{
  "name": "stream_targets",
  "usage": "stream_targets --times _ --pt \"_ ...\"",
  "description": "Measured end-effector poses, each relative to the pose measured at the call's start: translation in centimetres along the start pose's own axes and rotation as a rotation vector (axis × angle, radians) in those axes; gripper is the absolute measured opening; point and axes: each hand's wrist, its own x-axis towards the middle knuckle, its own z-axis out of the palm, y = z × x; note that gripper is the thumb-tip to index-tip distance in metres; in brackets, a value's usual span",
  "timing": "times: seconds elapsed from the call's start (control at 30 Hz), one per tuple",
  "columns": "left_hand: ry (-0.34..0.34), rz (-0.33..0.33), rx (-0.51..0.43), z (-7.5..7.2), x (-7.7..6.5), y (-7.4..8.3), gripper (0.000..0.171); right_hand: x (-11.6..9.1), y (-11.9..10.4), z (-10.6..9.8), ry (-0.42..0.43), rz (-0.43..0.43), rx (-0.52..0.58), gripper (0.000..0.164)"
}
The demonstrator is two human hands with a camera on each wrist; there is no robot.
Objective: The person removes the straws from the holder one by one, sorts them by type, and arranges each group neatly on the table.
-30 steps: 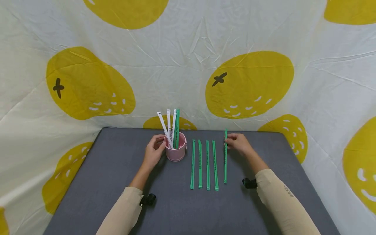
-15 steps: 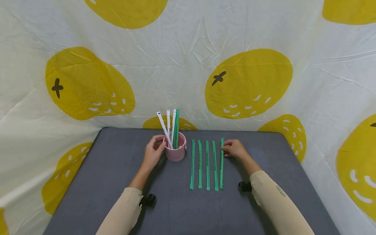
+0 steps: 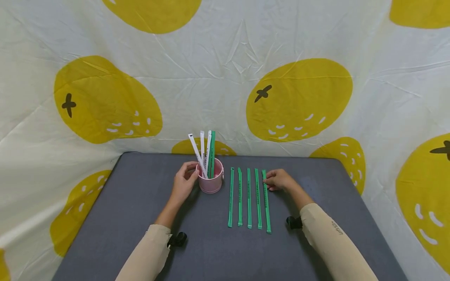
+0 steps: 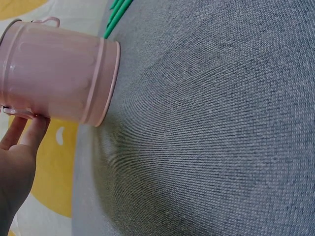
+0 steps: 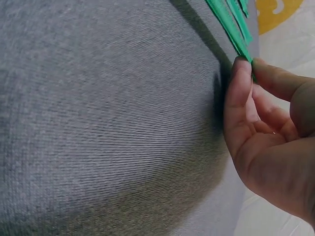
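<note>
My left hand (image 3: 184, 179) holds the side of a small pink bucket (image 3: 210, 185) near its rim, fingertips at its side lug in the left wrist view. Inside the bucket, white paper-wrapped straws (image 3: 197, 152) stand leaning beside a green one (image 3: 212, 152). At the right end of a row, my right hand (image 3: 280, 180) pinches the upper end of a green wrapped straw (image 3: 267, 210) between thumb and fingers. In the right wrist view, its tip (image 5: 246, 53) shows at my fingertips. The straw's lower end tilts slightly rightward, close over the table.
Several more green wrapped straws (image 3: 249, 199) lie side by side, lengthwise, between the bucket and my right hand. The grey table (image 3: 211, 253) backs onto a white cloth (image 3: 211, 78) printed with yellow fruit. Black wrist cameras (image 3: 177, 239) sit at both cuffs.
My right hand has carried its green straw leftward and nearer me, to the right end of the row; the straw's lower end has swung a little right. The left hand and bucket stay put.
</note>
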Motion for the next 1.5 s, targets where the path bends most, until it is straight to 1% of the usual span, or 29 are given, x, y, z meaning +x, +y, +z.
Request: stream_targets --times 0.1,0.27,0.4,0.5,0.67,0.87,1.03,1.17,1.3,1.33,1.5 --pt "-0.001 0.000 0.003 0.00 -0.02 0.06 0.033 0.03 0.11 0.05 0.007 -0.018 -0.015 0.037" --pt "-0.001 0.013 -0.003 0.02 -0.01 0.06 0.032 0.13 0.34 0.24 0.091 -0.049 -0.019 0.036" --pt "0.000 0.022 0.003 0.03 -0.08 -0.09 0.033 0.13 0.40 0.53 0.152 -0.045 -0.035 0.032" --pt "0.002 0.028 -0.001 0.02 -0.16 -0.17 0.033 0.10 0.35 0.71 0.176 -0.045 -0.052 0.029" --pt "-0.002 0.019 -0.007 -0.06 -0.22 -0.09 0.033 0.22 0.36 0.90 0.203 -0.050 -0.096 0.026" --pt "-0.008 0.013 -0.018 -0.06 -0.22 -0.05 0.033 0.48 0.62 0.97 0.227 -0.075 -0.158 0.024" --pt "0.001 0.023 -0.019 -0.01 -0.17 -0.07 0.033 0.47 0.83 0.78 0.245 -0.081 -0.185 0.023" --pt "0.008 0.029 -0.007 -0.01 -0.18 -0.16 0.033 0.17 0.82 0.65 0.248 -0.082 -0.176 0.025" --pt "0.005 0.023 -0.015 -0.03 -0.15 -0.19 0.033 0.05 0.80 0.52 0.243 -0.094 -0.160 0.027" --pt "0.003 0.022 -0.019 -0.02 -0.14 -0.19 0.033 0.10 0.81 0.46 0.243 -0.102 -0.155 0.027" --pt "0.000 0.024 -0.031 0.06 -0.19 -0.18 0.033 0.25 0.34 0.04 0.236 -0.202 -0.153 0.025"
